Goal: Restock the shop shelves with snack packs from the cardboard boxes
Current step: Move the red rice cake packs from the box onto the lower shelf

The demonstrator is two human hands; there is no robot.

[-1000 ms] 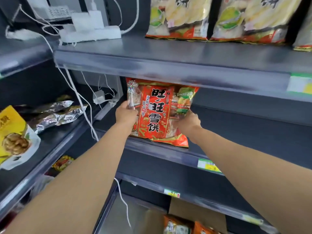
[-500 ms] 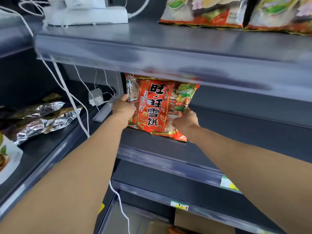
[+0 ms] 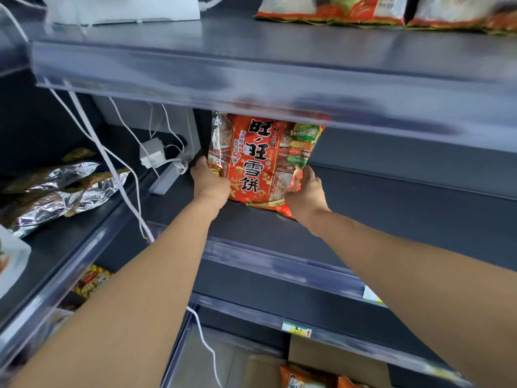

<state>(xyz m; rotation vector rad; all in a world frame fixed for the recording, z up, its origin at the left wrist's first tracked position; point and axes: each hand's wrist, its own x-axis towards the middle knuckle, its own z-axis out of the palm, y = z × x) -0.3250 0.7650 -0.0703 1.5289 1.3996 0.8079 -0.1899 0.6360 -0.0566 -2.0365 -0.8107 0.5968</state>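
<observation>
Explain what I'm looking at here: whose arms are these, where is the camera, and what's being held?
There is no machine here: a person's two bare arms reach forward, filmed by one camera worn on their head and looking down at the hands. The left hand and right hand grip the two sides of a red snack pack, standing it upright at the left end of the middle shelf. The rest of that shelf looks bare. More packs of what looks like the same kind stand on the shelf above. Silver foil bags lie on the unit to the left, with white cables hanging beside them. At the bottom, a cardboard box shows orange packs.
</observation>
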